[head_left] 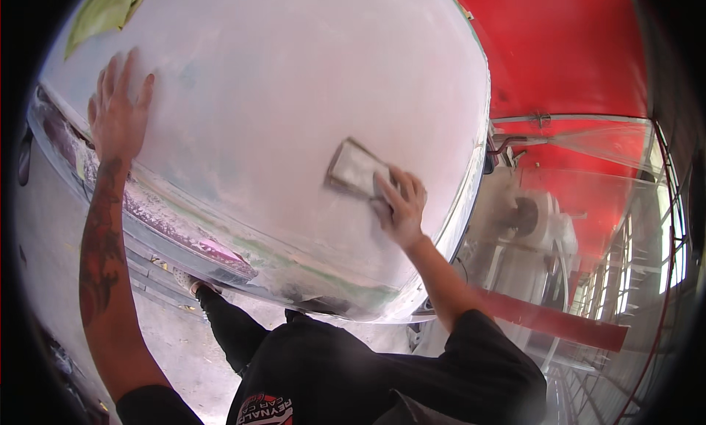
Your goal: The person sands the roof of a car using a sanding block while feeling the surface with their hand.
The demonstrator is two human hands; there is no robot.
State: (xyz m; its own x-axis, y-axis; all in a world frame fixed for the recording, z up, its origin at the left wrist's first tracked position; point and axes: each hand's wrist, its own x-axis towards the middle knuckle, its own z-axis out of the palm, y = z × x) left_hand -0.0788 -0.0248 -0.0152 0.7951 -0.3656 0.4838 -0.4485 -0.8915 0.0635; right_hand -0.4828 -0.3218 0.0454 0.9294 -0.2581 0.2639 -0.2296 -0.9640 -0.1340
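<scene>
A broad car panel (279,79), pale and dusty with faint pink and grey patches, spreads out in front of me. My right hand (402,204) grips one end of a flat rectangular sanding block (359,167), which lies against the panel right of the middle. Its top is light and its edges are darker. On the panel's left part, my left hand (120,116) rests flat with its fingers spread, holding nothing. The underside of the block is hidden.
Green and bare patches run along the panel's near edge, above a dust-covered purplish lamp strip (184,230). A yellow-green sheet (99,13) lies at the far left. On the right stand a red panel (559,42), clear plastic sheeting (607,142) and a red beam (551,318).
</scene>
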